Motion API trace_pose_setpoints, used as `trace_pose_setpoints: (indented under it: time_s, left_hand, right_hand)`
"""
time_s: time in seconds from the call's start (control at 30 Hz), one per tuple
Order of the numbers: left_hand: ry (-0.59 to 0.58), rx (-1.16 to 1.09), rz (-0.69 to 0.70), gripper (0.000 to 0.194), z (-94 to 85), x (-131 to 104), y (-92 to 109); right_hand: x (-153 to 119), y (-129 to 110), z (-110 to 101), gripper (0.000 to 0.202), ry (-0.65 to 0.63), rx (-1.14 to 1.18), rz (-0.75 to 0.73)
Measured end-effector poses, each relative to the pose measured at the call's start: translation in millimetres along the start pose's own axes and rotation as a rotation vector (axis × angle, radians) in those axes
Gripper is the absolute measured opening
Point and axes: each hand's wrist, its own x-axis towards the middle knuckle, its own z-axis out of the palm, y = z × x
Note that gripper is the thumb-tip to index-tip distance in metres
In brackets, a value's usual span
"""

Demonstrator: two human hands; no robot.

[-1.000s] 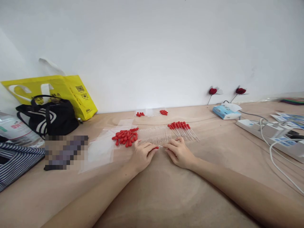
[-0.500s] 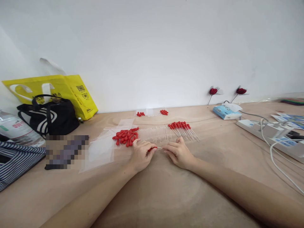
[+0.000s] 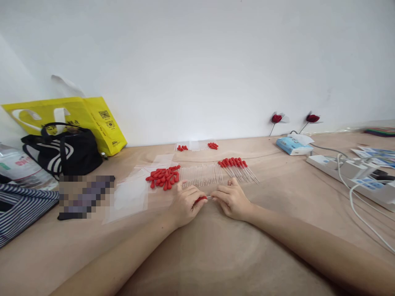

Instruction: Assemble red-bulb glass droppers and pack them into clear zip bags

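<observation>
My left hand (image 3: 187,205) is closed in a pinch round a red rubber bulb (image 3: 201,198). Facing it, my right hand (image 3: 233,200) pinches a thin glass dropper tube (image 3: 209,197), whose near end meets the bulb's mouth; how deep it sits is hidden by the fingers. Beyond my left hand lies a pile of loose red bulbs (image 3: 163,177). A row of bare glass tubes (image 3: 202,174) stretches across the middle, just past both hands. Several droppers with red bulbs on their tubes (image 3: 237,167) lie side by side beyond my right hand.
Clear plastic bags (image 3: 131,195) lie flat on the left, and another small bag with red bulbs (image 3: 197,146) is by the wall. A yellow bag (image 3: 111,127) and black bag (image 3: 83,148) stand left. Tissues (image 3: 293,146) and a power strip (image 3: 327,165) with cables are right.
Both hands have moved slightly down and closer together. Less of the glass tube shows between the red bulb and my right fingers.
</observation>
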Motion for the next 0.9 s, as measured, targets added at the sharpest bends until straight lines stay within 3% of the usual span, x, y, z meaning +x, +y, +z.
trace_pose_setpoints:
  time_s: [0.3, 0.7, 0.9]
  left_hand:
    - [-0.026, -0.042, 0.028, 0.018, 0.8, 0.1, 0.4]
    - [0.037, -0.072, -0.073, 0.015, -2.6, -4.1, -15.7]
    - [0.017, -0.051, -0.125, 0.016, -5.2, -3.4, -14.8]
  right_hand:
    - [4.0, -4.1, 2.5, 0.026, -0.010, 0.010, -0.030]
    - [-3.0, 12.0, -2.6, 0.021, -0.070, 0.060, 0.035]
    - [-0.9, 7.0, -2.4, 0.020, -0.024, -0.010, 0.052]
